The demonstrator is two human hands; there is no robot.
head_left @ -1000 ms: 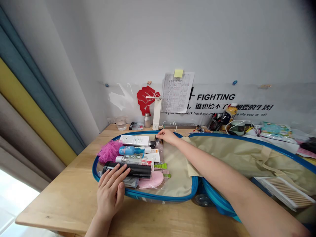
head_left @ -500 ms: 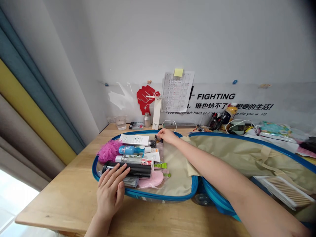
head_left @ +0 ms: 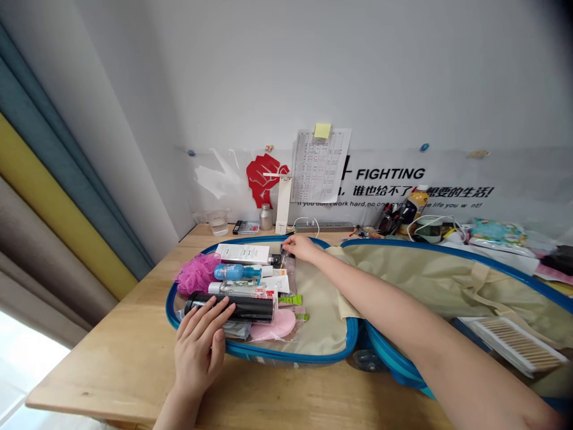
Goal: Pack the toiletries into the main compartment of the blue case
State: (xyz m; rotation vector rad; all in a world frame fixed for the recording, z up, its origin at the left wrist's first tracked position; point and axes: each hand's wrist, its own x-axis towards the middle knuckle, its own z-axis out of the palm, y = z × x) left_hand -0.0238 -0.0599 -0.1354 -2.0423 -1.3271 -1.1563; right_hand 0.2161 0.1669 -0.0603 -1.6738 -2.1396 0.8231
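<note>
An open suitcase (head_left: 313,360) with blue edging and a beige lining lies on the table. In its left half is a clear pouch of toiletries: a pink bath puff (head_left: 199,273), a white box (head_left: 244,253), a blue pump bottle (head_left: 233,272), a black cylinder (head_left: 250,309) and a pink oval item (head_left: 274,324). My left hand (head_left: 202,337) rests its outstretched fingers on the black cylinder. At the pouch's far right corner, my right hand (head_left: 298,246) pinches with its fingertips. Whatever they hold is small and dark, and I cannot make it out.
The suitcase's right half holds a pack of thin wooden sticks (head_left: 514,343). Along the wall stand a glass of water (head_left: 218,223), a silver bottle (head_left: 265,217), a white lamp (head_left: 283,206), a power strip (head_left: 324,227) and a drink bottle (head_left: 416,203).
My right hand has shifted very slightly left at the pouch's far corner. My left hand stays on the black cylinder, and the whole view has moved a little.
</note>
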